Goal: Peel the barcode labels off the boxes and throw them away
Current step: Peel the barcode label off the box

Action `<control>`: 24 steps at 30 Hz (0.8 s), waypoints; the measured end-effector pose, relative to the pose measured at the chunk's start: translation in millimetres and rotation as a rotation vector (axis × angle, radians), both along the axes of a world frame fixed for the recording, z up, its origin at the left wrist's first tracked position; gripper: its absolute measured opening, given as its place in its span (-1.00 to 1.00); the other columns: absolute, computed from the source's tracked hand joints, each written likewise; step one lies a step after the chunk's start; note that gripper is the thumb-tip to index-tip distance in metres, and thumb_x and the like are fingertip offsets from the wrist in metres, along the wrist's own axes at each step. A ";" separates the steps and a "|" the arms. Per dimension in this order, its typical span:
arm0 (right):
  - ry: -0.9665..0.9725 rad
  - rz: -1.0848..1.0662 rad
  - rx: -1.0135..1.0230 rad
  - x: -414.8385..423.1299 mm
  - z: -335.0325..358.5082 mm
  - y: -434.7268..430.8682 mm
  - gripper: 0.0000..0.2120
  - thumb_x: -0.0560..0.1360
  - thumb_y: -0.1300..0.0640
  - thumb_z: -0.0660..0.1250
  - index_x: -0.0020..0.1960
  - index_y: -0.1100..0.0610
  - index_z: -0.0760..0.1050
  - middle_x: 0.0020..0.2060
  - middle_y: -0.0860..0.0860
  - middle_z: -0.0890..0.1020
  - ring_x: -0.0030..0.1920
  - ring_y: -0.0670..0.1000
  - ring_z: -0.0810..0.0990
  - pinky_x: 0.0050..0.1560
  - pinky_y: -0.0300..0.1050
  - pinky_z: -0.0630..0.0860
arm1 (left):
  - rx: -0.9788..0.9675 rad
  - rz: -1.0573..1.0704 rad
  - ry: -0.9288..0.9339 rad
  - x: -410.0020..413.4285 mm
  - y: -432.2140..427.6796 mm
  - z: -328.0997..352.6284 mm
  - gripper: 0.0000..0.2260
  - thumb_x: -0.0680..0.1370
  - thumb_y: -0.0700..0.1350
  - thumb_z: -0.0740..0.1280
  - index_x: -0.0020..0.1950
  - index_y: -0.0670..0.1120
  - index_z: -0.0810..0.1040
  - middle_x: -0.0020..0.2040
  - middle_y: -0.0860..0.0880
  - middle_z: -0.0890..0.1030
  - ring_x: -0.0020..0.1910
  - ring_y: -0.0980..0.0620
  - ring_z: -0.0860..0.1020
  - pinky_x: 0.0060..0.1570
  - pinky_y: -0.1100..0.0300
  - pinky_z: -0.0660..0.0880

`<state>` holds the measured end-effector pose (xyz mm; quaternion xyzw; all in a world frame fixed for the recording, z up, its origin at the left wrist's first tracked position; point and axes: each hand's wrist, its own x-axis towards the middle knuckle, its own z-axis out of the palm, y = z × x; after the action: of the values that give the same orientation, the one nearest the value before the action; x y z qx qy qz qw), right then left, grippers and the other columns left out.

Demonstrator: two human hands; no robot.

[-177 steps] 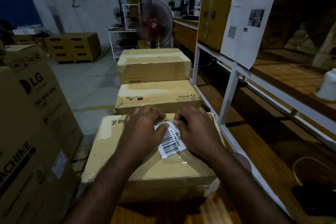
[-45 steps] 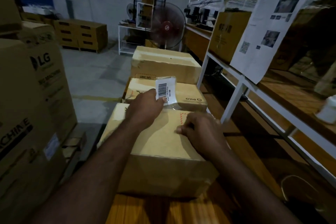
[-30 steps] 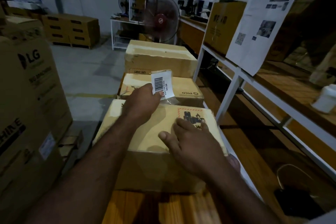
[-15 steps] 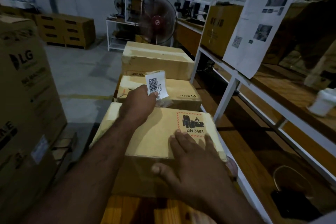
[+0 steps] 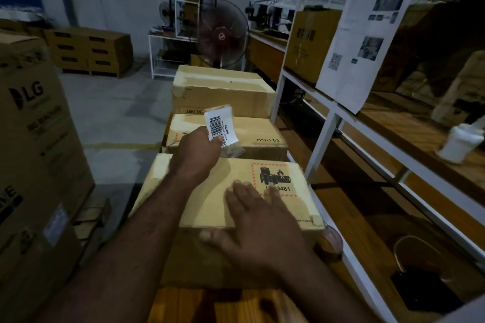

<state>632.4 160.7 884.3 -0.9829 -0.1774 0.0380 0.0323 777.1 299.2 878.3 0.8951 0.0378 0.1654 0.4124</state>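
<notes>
A white barcode label [image 5: 220, 126] with clear tape hanging from it is held upright, pinched in my left hand [image 5: 198, 148] above the far edge of the nearest cardboard box [image 5: 210, 199]. My right hand [image 5: 256, 228] lies flat with spread fingers on that box's near top edge, thumb over the front face, beside a red-bordered UN 3481 battery sticker [image 5: 275, 181]. Behind it stand a second box [image 5: 259, 136] marked PICO and a third box [image 5: 223, 92], in a row.
A large LG carton [image 5: 34, 144] stands close on the left. A white metal shelf rack [image 5: 322, 123] with wooden boards runs along the right, with a paper sheet [image 5: 367, 34] hanging from it. A red fan [image 5: 223, 37] and stacked boxes [image 5: 89, 52] stand at the back.
The label came off the box top and my left hand lifted it forward. My right hand slid back along the box to its near edge, uncovering the UN 3481 sticker.
</notes>
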 end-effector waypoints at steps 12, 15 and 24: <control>-0.049 -0.007 0.084 40.7 4.7 18.5 -0.05 0.47 -0.50 -0.20 0.59 0.16 0.07 0.59 0.13 0.07 0.59 0.09 0.00 0.56 0.14 -0.13 | -0.001 0.020 -0.007 0.4 -1.3 0.9 -0.73 0.58 0.09 0.25 0.16 -0.01 0.58 0.14 -0.02 0.66 0.04 -0.12 0.58 -0.08 0.10 0.46; 0.027 0.078 0.093 4.5 7.3 9.8 -0.07 0.42 -0.50 -0.23 0.61 0.06 0.00 0.61 -0.02 -0.01 0.59 -0.04 -0.08 0.55 0.01 -0.16 | -0.003 0.030 -0.003 2.6 -1.1 -0.3 -0.73 0.58 0.10 0.25 0.16 0.00 0.58 0.16 -0.01 0.66 0.04 -0.11 0.59 -0.09 0.12 0.45; -0.008 -0.107 0.117 50.0 7.2 -10.2 -0.16 0.51 -0.44 -0.23 0.56 0.08 0.19 0.58 0.07 0.17 0.57 0.08 0.11 0.53 0.14 0.04 | -0.006 0.007 0.032 3.1 -3.1 1.7 -0.73 0.57 0.11 0.26 0.16 0.02 0.58 0.13 0.01 0.67 0.04 -0.11 0.60 -0.01 0.06 0.50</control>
<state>682.4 150.5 891.6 -0.9876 -0.1265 0.0218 0.0908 780.2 296.1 880.0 0.8963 0.0478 0.1523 0.4136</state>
